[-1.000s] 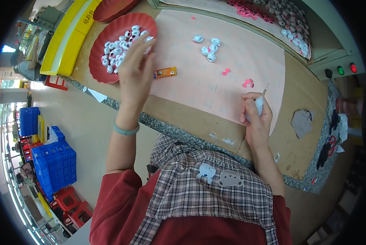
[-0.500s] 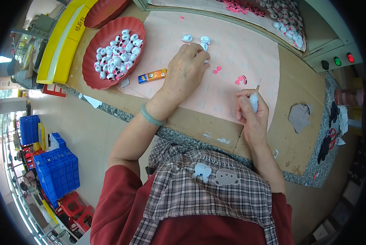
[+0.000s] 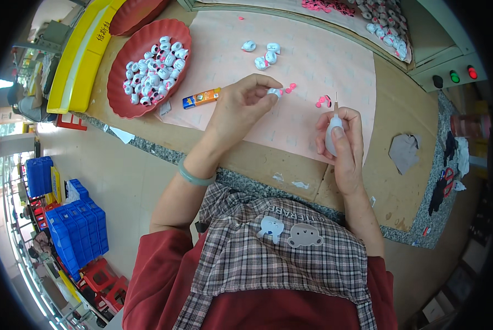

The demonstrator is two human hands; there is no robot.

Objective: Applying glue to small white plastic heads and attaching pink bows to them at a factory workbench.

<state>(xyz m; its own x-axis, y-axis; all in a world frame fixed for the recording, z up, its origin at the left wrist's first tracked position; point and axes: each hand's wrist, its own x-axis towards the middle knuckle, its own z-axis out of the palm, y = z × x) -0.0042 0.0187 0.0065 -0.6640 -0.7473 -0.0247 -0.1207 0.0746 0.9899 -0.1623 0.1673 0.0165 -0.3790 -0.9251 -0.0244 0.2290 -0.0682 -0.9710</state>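
Note:
Between the thumb and fingers of my left hand [image 3: 245, 103] is a small white rounded piece [image 3: 275, 92] with printing on it. My right hand [image 3: 342, 144] is wrapped round a small white squeeze bottle [image 3: 332, 133], its thin needle tip pointing up and away from me. Just right of the held piece lie small pink pieces [image 3: 290, 88]. More pink pieces, one with a dark face [image 3: 324, 101], lie beyond the bottle tip. Several loose white pieces [image 3: 262, 63] sit farther back on the pale pink sheet [image 3: 307, 60].
A red scalloped bowl [image 3: 117, 82] full of white-and-pink pieces stands at the left, beside a yellow tray [image 3: 84, 60]. An orange-and-blue box [image 3: 201, 98] lies near my left wrist. Grey cloth scrap [image 3: 404, 153] and red-handled scissors [image 3: 449, 181] lie at the right. A shelf [image 3: 444, 60] borders the back.
My left hand has drawn back toward me from the loose white pieces, now holding one. The bottle in my right hand has turned more upright, its tip shifting left.

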